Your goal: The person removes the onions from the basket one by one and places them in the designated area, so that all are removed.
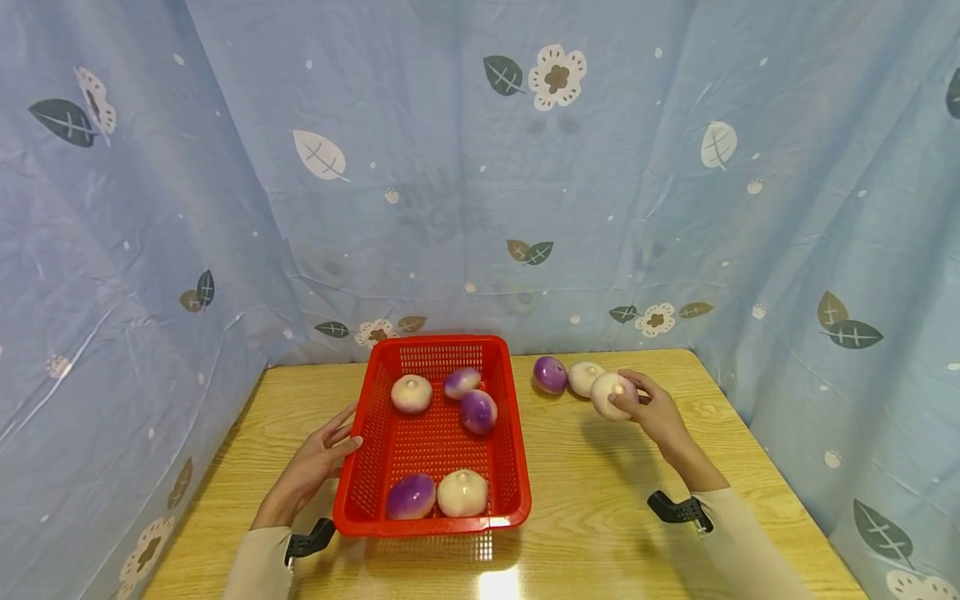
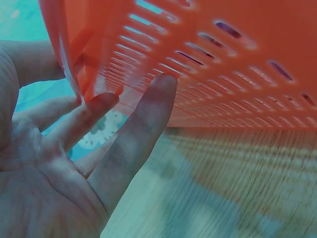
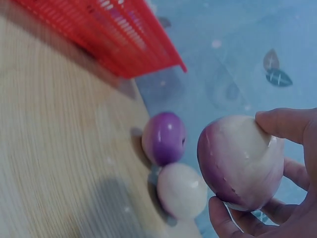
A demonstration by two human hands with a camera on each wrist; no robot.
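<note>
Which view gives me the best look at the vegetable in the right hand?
The right wrist view: the vegetable appears largest there, with purple and white areas both plain. The head view shows it much smaller, partly covered by the right hand. The left wrist view doesn't show it.

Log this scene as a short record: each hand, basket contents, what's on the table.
Left hand: touching the left side of the red perforated plastic basket
Right hand: holding a round glossy white-and-purple turnip above the light wood-grain table
In basket: two whitish turnips, three purplish turnips
On table: purple turnip, white turnip, side by side, right of basket
</note>
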